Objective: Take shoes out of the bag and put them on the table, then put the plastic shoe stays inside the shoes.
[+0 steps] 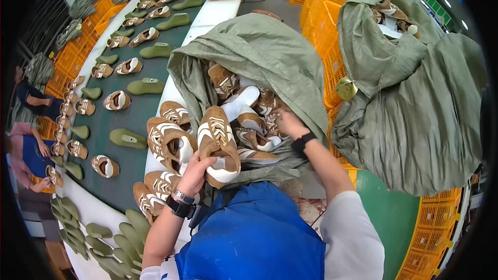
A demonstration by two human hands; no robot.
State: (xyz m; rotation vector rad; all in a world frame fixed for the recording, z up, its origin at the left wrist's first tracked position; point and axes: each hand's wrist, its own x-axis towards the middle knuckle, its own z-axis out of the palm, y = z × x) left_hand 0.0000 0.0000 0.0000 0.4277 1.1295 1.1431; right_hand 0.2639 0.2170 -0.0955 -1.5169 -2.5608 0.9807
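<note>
My left hand (194, 175) is closed on the heel end of a brown and white lace-up sneaker (219, 135), toe pointing away from me. Ahead of me a large grey-green cloth sack (254, 41) gapes open, with several similar sneakers (224, 81) jumbled inside. My right hand (291, 124) reaches into it from the right, fingers curled at a brown sneaker (268, 105) and partly hidden among the shoes. Beside my left hand, more sneakers (165, 142) lie on the white ledge (167, 96) of the conveyor.
On the left, a dark green conveyor belt (145, 109) carries rows of sneakers and green shoe lasts (128, 138). More lasts (129, 238) lie at lower left. Two people (33, 145) stand across the belt. Orange crates (322, 31) and another filled sack (410, 114) are at right.
</note>
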